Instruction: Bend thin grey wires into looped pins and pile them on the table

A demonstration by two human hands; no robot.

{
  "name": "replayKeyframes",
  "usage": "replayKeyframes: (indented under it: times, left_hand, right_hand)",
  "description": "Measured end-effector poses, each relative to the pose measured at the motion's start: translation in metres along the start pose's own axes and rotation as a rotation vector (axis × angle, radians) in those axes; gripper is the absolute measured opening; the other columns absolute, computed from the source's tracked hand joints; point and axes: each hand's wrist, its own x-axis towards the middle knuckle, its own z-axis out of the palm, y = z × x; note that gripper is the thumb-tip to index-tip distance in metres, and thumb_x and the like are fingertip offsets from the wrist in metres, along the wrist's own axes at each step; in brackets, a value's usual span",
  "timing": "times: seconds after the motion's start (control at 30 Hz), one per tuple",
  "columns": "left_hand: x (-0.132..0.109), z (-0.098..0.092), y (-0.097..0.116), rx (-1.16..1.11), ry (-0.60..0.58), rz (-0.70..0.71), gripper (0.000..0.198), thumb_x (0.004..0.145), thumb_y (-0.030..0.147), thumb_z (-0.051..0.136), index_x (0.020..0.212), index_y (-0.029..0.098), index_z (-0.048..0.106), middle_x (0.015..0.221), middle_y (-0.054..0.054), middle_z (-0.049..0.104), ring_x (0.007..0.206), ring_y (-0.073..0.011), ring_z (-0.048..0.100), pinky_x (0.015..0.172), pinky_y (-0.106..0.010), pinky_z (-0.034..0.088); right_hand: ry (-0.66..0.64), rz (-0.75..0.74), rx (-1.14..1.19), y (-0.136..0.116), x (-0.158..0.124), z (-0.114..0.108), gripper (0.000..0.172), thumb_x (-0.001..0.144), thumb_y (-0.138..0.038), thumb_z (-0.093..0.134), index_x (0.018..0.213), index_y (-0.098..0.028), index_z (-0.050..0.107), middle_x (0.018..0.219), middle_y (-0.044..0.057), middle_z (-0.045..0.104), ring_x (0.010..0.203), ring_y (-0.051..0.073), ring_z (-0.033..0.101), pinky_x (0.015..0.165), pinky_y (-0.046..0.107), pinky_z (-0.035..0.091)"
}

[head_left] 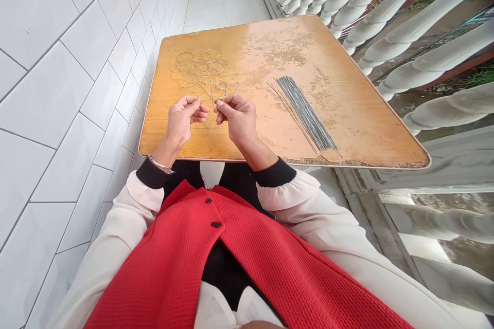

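Note:
My left hand [185, 115] and my right hand [237, 113] are held close together over the near left part of the wooden table, both with thumb and forefinger pinched. Thin wire runs at the fingertips of each hand; where one piece ends and another begins I cannot make out. Just beyond my fingers lies a loose tangle of bent wire loops [203, 68]. To the right of my right hand rests a bundle of straight grey wires [306, 113], with a few stray brownish ones along its left side.
The worn table [370, 139] has peeling patches and rounded corners. A white tiled wall [77, 87] stands close on the left. Along the right runs a white balustrade [401, 46]. Pale floor [224, 5] shows beyond the table's far edge.

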Motion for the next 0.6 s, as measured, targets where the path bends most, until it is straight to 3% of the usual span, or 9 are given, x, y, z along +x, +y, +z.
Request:
replayKeyframes:
  times: [0.6]
  left_hand:
    - [-0.012, -0.006, -0.01, 0.023, -0.075, -0.115, 0.018, 0.094, 0.026, 0.067, 0.08, 0.017, 0.062, 0.064, 0.004, 0.071, 0.053, -0.004, 0.065, 0.056, -0.014, 0.049]
  right_hand:
    - [0.033, -0.007, -0.132, 0.0, 0.005, -0.001, 0.033, 0.088, -0.049, 0.072, 0.076, -0.022, 0.057, 0.07, -0.003, 0.059, 0.05, 0.007, 0.05, 0.049, 0.023, 0.044]
